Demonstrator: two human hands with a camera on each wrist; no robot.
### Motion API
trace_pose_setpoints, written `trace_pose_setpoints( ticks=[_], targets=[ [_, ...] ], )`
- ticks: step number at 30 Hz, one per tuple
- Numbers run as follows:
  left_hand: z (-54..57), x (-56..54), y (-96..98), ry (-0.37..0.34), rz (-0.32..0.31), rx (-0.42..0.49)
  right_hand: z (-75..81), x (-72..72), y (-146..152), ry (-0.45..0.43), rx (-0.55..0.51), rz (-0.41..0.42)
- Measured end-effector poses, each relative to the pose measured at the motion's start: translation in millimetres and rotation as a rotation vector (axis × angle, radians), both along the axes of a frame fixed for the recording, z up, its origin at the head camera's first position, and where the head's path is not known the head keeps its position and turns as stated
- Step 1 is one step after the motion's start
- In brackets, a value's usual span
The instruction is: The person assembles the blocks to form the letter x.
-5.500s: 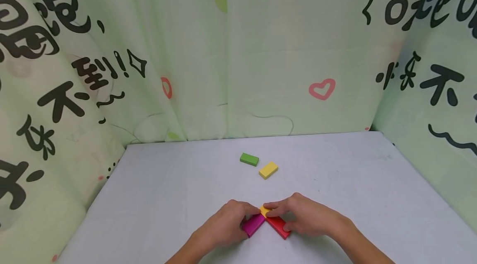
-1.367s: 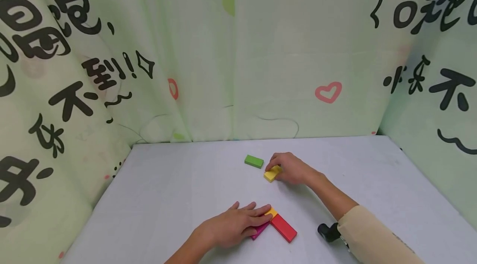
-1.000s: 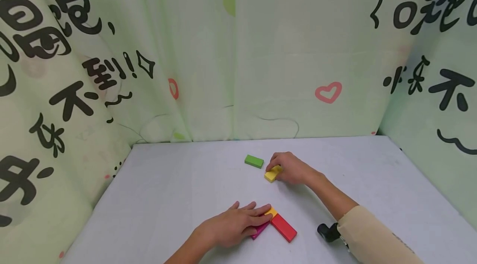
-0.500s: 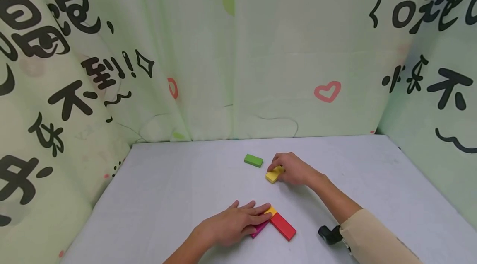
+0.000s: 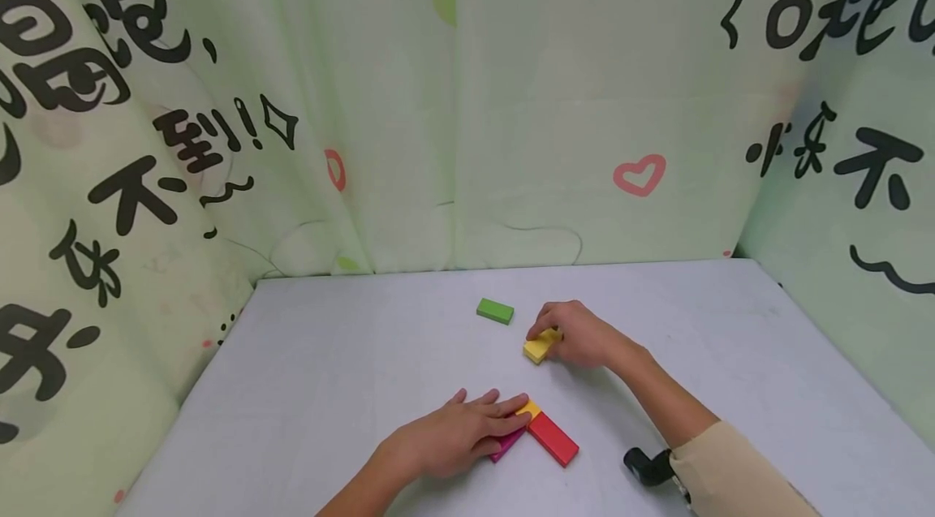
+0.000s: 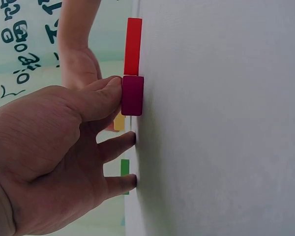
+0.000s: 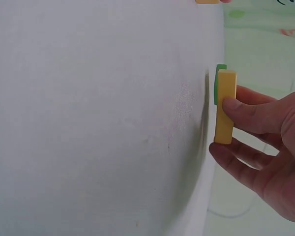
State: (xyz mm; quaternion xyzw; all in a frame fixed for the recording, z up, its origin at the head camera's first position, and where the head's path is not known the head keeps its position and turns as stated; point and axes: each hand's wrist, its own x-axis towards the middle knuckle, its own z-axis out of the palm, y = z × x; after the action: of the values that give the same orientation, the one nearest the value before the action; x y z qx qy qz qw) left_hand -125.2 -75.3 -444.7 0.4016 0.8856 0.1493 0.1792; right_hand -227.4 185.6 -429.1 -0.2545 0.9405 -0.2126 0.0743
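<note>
My left hand (image 5: 449, 437) lies with spread fingers over a purple block (image 5: 507, 447) and the near side of an orange block (image 5: 531, 410). In the left wrist view, the thumb touches the purple block (image 6: 132, 96) while two other fingertips reach the tabletop. A red block (image 5: 553, 440) meets the orange one, forming a bent shape with the purple. Farther back, my right hand (image 5: 580, 334) pinches a yellow block (image 5: 536, 351); the right wrist view has the thumb across the face of this yellow block (image 7: 226, 118).
A green block (image 5: 495, 311) lies behind and left of the yellow one on the white tabletop (image 5: 329, 371). Pale green curtains (image 5: 540, 95) with black lettering enclose the back and sides. A black wrist device (image 5: 646, 467) sits by the right sleeve (image 5: 730, 468).
Since the earliest frame, my right hand has left the red block and taken hold of the yellow one; my left fingers have spread. Lately the yellow block has shifted slightly right and nearer.
</note>
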Motion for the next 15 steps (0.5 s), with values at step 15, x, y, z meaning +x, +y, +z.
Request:
trace_pose_setpoints(
  ticks=[15],
  targets=[
    [0.0,-0.3,1.1,-0.005,0.008,-0.005,-0.7,18.9,7.6,-0.018,-0.039,-0.040]
  ],
)
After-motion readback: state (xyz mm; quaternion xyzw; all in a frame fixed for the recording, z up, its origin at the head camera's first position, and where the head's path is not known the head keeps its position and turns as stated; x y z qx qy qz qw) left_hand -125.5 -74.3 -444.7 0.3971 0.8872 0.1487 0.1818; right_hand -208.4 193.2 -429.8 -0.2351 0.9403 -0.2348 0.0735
